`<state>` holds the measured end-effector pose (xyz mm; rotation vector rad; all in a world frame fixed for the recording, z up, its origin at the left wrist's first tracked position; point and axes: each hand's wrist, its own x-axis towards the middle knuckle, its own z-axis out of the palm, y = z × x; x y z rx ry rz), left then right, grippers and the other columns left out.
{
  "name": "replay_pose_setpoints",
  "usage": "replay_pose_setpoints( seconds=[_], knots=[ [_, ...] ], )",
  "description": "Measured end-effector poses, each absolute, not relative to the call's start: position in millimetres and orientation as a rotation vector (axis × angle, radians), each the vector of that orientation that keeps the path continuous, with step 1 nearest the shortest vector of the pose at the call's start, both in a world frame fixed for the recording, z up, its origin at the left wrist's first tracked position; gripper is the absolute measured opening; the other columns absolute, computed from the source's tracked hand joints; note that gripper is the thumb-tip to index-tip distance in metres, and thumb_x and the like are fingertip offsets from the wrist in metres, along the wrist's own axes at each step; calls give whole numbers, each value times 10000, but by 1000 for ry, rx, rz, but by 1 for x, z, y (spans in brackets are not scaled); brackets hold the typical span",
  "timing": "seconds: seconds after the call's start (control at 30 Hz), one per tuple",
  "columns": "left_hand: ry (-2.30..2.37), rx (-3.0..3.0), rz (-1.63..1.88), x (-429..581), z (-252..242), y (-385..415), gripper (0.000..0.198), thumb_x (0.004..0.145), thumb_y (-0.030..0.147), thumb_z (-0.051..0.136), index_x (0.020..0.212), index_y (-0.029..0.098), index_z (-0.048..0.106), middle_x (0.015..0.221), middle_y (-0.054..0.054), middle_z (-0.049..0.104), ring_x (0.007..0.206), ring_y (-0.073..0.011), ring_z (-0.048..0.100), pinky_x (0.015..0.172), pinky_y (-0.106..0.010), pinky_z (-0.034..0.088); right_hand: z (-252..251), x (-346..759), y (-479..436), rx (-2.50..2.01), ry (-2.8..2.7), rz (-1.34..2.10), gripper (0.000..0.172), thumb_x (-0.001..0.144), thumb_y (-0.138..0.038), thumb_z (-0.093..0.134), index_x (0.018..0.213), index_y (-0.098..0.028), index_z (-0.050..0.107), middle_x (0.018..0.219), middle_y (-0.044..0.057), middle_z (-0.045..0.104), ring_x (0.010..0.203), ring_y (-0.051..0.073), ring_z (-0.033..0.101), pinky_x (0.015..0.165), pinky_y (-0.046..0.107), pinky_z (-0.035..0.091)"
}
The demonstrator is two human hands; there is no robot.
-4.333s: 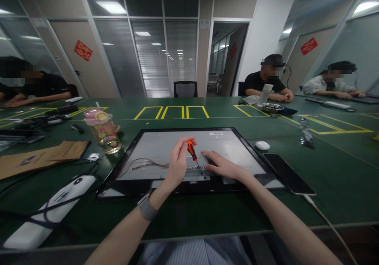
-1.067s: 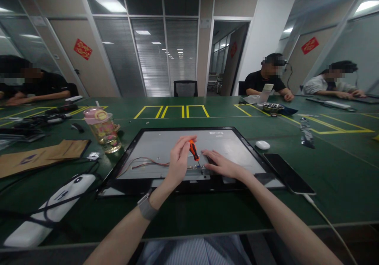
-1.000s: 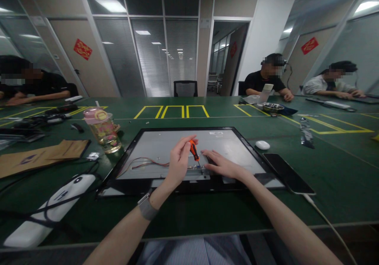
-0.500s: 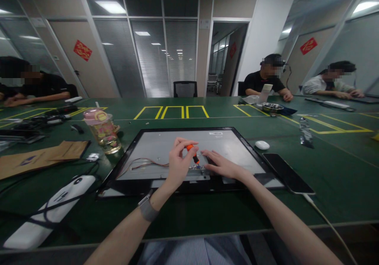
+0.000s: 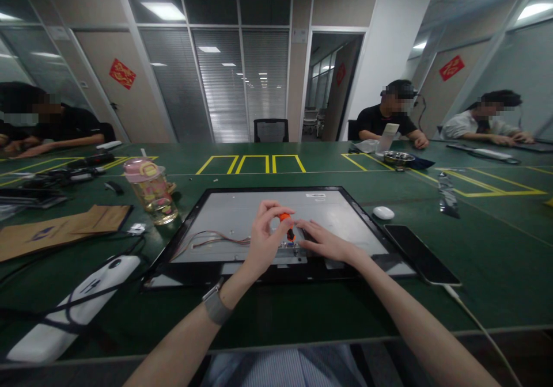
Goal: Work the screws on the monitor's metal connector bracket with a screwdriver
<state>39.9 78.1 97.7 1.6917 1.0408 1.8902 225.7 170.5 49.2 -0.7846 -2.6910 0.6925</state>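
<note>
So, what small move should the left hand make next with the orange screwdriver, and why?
Probably a small twist of the screwdriver, pressed straight down. The left hand pinches its orange handle from above, the tool stands nearly upright with its tip at the metal strip on the panel, and the right hand lies flat beside it.

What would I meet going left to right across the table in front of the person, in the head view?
From the left: bottle → left hand → screwdriver → right hand → mouse → phone.
</note>
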Motion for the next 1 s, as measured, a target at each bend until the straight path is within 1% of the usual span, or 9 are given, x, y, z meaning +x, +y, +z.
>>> replay_pose_setpoints(
  seconds=[0.1,0.33,0.43,0.53,0.63,0.7,0.77,0.83,1.0],
  knots=[
    [1091,1699,1912,40,96,78,117,833,284,628,843,190,697,830,-31,519,810,-141,536,730,-257,452,47,226,171,-814,-2695,685,581,950,-532,391,1422,-197,345,1482,99,372,1375,269,301,1159,495,114],
    [1094,1658,1866,38,100,77,172,884,275,550,945,168,670,881,-34,528,746,-115,563,697,-242,466,44,228,174,-795,-2694,669,597,954,-542,383,1415,-163,357,1473,124,382,1366,268,319,1161,488,117],
    [1054,1666,1841,37,100,78,228,917,290,485,961,167,673,866,-47,573,801,-140,585,743,-259,472,44,228,174,-811,-2687,673,592,949,-539,396,1418,-180,360,1479,114,375,1368,273,315,1160,495,118],
    [989,1625,1797,37,99,78,284,941,308,430,1063,169,646,915,-70,640,885,-172,611,824,-302,476,46,227,173,-816,-2676,675,570,948,-524,405,1414,-197,368,1475,106,385,1371,270,312,1156,504,125],
    [966,1610,1757,37,98,79,305,940,313,435,1133,174,626,951,-78,655,903,-177,616,844,-318,473,46,227,172,-808,-2677,684,574,948,-517,405,1417,-188,364,1475,112,383,1374,273,306,1155,509,122],
    [997,1649,1779,37,97,80,253,901,305,521,1075,190,664,909,-62,633,862,-167,599,814,-302,467,45,227,173,-803,-2681,688,577,949,-517,402,1423,-192,354,1479,109,377,1375,270,304,1158,506,113],
    [1059,1687,1847,38,95,80,164,825,293,638,942,202,709,843,-38,584,819,-156,567,770,-278,458,44,227,173,-787,-2682,686,572,949,-511,407,1429,-207,342,1478,98,381,1372,268,309,1159,504,107],
    [1119,1696,1895,38,95,80,121,790,289,680,866,206,721,835,-29,544,820,-152,546,763,-266,450,45,227,173,-775,-2681,687,568,948,-503,410,1430,-210,337,1471,95,391,1361,272,326,1157,509,107],
    [1047,1678,1867,38,98,77,283,941,273,434,995,195,701,1051,-77,593,1013,-177,560,890,-296,435,54,226,167,-804,-2672,703,534,945,-501,404,1380,-190,401,1436,114,433,1336,294,356,1145,507,161]
  ],
)
